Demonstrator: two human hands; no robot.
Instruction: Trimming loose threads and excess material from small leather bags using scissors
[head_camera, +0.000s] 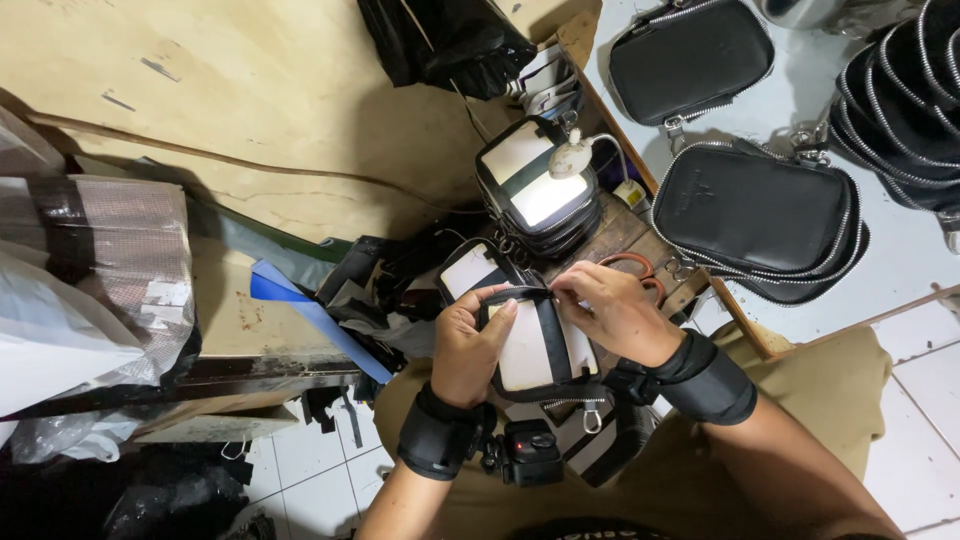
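Clear plastic bags (70, 330) are bulging at the far left, pushed aside next to a blue strip (315, 318) that is slanting off the edge of the brown worktop (250, 100), probably so the middle stays free for the hands. Moving right, the left hand (470, 345) is cupping a small black pouch (535, 345) from its left side: the thumb is lying along the upper edge and the fingers are curling underneath, pressed against the pouch so it is sitting tilted toward the camera over the lap. A black wrist strap is wrapping the left wrist, with a small camera-like device hanging below it. The pouch itself is showing a pale panel crossed by a black band, and it is being held just in front of the worktop, close to the body, which seems to be keeping the seam steady for fine work. On its right, the right hand (615, 310) is bending down at the wrist, fingertips pinching the pouch's top edge near the zip. Behind the hands, a stack of similar pouches (540, 195) is resting on a wooden block. Further right, finished black zip bags (755, 215) are lying flat on the white table (900, 260), apart from the piece in hand.
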